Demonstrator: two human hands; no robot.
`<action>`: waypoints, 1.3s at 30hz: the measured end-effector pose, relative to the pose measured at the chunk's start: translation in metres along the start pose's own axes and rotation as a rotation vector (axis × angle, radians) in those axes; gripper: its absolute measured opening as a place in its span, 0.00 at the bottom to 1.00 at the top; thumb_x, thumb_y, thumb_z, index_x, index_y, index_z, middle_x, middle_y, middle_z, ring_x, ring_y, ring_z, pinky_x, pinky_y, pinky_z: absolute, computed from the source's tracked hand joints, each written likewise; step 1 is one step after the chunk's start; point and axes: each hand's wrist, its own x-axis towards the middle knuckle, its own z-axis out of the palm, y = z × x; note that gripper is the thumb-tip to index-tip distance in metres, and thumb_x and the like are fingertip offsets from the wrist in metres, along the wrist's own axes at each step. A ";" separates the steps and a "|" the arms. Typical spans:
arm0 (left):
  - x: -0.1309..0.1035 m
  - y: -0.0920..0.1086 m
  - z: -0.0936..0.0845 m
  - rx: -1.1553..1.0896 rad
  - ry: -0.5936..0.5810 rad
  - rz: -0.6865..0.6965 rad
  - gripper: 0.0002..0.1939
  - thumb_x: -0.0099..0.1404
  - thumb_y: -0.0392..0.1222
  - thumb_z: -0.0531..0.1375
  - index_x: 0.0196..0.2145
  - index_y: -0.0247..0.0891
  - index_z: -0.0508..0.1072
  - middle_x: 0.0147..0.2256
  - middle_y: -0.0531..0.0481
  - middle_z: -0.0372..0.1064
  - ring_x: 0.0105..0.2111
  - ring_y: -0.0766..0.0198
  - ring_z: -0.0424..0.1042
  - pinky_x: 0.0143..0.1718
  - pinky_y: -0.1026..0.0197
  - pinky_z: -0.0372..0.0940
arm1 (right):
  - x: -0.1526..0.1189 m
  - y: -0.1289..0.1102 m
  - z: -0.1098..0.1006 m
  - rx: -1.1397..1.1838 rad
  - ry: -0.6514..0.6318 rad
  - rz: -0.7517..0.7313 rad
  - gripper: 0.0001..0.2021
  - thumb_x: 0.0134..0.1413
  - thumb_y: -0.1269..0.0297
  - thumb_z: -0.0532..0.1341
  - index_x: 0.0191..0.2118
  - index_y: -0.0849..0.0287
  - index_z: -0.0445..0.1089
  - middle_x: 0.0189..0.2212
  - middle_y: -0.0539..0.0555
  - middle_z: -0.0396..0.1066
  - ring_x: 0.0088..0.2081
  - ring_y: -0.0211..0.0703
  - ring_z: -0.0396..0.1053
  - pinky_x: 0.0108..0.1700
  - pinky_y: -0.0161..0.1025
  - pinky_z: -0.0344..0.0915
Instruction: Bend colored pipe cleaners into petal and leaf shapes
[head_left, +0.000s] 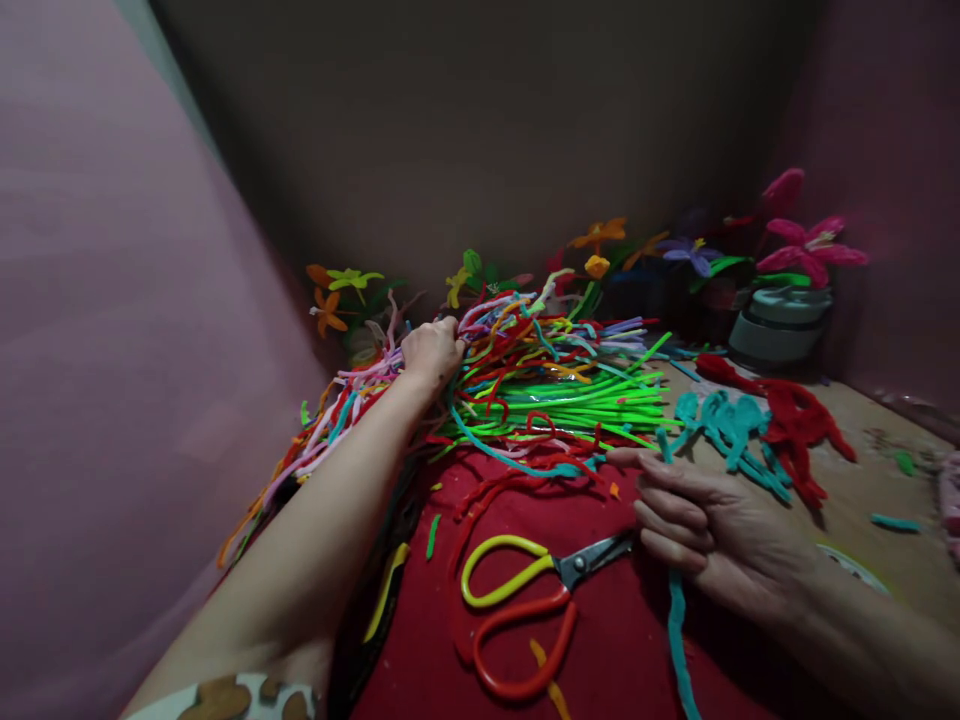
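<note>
From my end I saw the right hand (pixel 701 520) with its fingers curled in, closed on a teal strand (pixel 679 645) that hung over the red cloth (pixel 607 650), just beside the open-handled scissors (pixel 574 570). The left hand (pixel 435 355) reached into the heap of fuzzy stems (pixel 517 345), fingers bent; their tips were hidden, so I couldn't tell what they gripped. By my reading, shaping was partly done: bent teal pieces (pixel 731 425) and red pieces (pixel 802 420) lay to the right, whereas the green stems (pixel 600 405) were straight and unworked. A grey pot (pixel 780 330) seemed to hold a pink flower (pixel 810 248), though the dim back made that uncertain; shiny plastic (pixel 559 428) partly wrapped the green stems.
</note>
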 end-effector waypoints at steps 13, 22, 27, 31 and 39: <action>-0.011 -0.002 -0.012 -0.222 -0.379 0.155 0.08 0.45 0.33 0.58 0.25 0.34 0.75 0.19 0.54 0.65 0.21 0.67 0.63 0.24 0.65 0.57 | 0.113 -0.012 0.109 -0.319 0.030 -0.027 0.09 0.50 0.81 0.48 0.30 0.67 0.63 0.13 0.47 0.57 0.12 0.26 0.45 0.12 0.24 0.41; -0.033 -0.004 0.012 -0.209 -0.281 0.289 0.03 0.44 0.31 0.59 0.18 0.33 0.73 0.35 0.42 0.63 0.41 0.54 0.62 0.42 0.55 0.59 | 0.147 0.001 0.101 -0.381 0.163 -0.051 0.09 0.51 0.82 0.47 0.28 0.62 0.57 0.14 0.47 0.60 0.11 0.26 0.47 0.13 0.25 0.41; -0.027 -0.015 0.010 -0.307 -0.388 0.333 0.06 0.45 0.39 0.62 0.20 0.33 0.74 0.38 0.44 0.63 0.41 0.55 0.62 0.41 0.56 0.61 | 0.150 0.003 0.100 -0.402 0.128 -0.043 0.09 0.51 0.82 0.49 0.26 0.64 0.60 0.12 0.47 0.59 0.11 0.26 0.47 0.13 0.25 0.41; -0.028 -0.023 0.000 -0.434 -0.499 0.351 0.11 0.47 0.46 0.62 0.25 0.35 0.76 0.42 0.46 0.63 0.41 0.59 0.65 0.40 0.60 0.63 | 0.153 0.006 0.101 -0.408 0.104 -0.061 0.06 0.49 0.79 0.54 0.24 0.66 0.62 0.11 0.47 0.58 0.11 0.25 0.46 0.13 0.24 0.40; -0.035 -0.025 -0.018 -0.563 -0.599 0.305 0.13 0.50 0.45 0.59 0.31 0.34 0.77 0.47 0.45 0.62 0.45 0.57 0.65 0.45 0.59 0.62 | 0.146 0.005 0.096 -0.388 0.184 -0.050 0.08 0.50 0.80 0.51 0.23 0.64 0.59 0.12 0.50 0.61 0.11 0.27 0.50 0.12 0.26 0.42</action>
